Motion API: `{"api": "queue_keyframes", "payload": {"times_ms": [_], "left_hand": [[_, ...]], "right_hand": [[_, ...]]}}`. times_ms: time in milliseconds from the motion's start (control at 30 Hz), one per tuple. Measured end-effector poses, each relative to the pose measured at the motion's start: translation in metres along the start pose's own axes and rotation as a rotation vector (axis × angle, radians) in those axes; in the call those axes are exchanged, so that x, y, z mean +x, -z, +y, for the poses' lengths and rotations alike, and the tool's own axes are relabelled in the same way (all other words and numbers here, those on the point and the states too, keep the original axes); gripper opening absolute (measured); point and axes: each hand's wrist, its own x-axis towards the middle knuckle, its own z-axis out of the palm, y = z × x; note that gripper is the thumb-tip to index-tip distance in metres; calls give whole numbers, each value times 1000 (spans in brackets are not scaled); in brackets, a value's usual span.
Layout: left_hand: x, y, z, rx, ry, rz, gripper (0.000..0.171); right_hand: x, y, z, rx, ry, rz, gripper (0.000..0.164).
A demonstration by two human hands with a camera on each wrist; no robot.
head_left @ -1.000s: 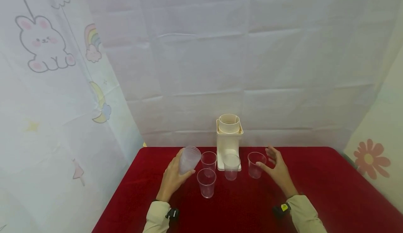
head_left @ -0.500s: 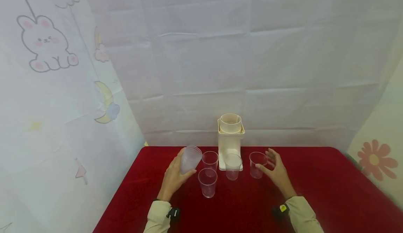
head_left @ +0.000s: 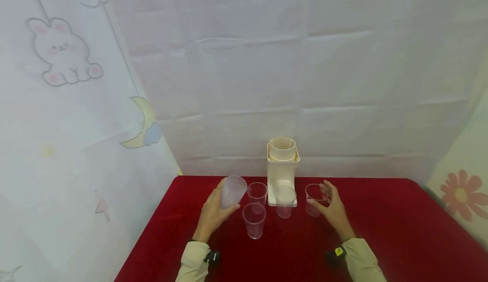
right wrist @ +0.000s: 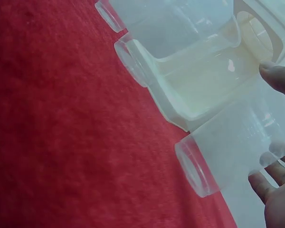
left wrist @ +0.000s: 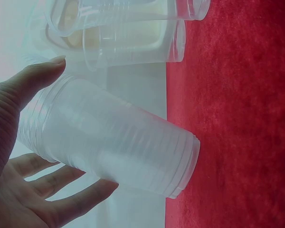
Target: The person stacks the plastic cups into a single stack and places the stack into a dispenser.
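Observation:
My left hand [head_left: 212, 214] grips a tilted stack of nested clear plastic cups [left wrist: 118, 137], thumb across the rims and fingers on the far side. A single clear plastic cup [head_left: 311, 211] stands upright at the right. My right hand [head_left: 335, 210] curves round that cup, its thumb by the near side and its fingers [right wrist: 263, 185] against the far wall, partly seen through the plastic. Between the hands stand a front cup [head_left: 254, 230], a cup behind it [head_left: 257, 189] and a middle cup [head_left: 284, 210].
A cream-coloured dispenser-like stand [head_left: 281, 170] with a round open tube on top stands behind the middle cup. The table wears a red cloth [head_left: 366, 214]. White fabric walls [head_left: 228, 70] rise behind it and at both sides.
My right hand has moved leftward and closed in round the right cup. My left hand keeps its hold on the stack. The whole view has shifted slightly.

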Motion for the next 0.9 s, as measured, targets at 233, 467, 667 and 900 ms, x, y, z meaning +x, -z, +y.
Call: {"api": "queue_keyframes", "payload": {"times_ms": [233, 467, 667, 900], "left_hand": [[-1, -1, 2, -4, 14, -2, 90], [1, 0, 3, 4, 8, 2, 91], [2, 0, 4, 0, 1, 6, 91], [1, 1, 3, -2, 18, 2, 91]], "right_hand": [[-4, -5, 7, 1, 44, 26, 85], [-2, -7, 9, 1, 43, 44, 86], [-2, -9, 9, -20, 48, 77, 83], [-4, -9, 3, -8, 66, 94, 81]]}}
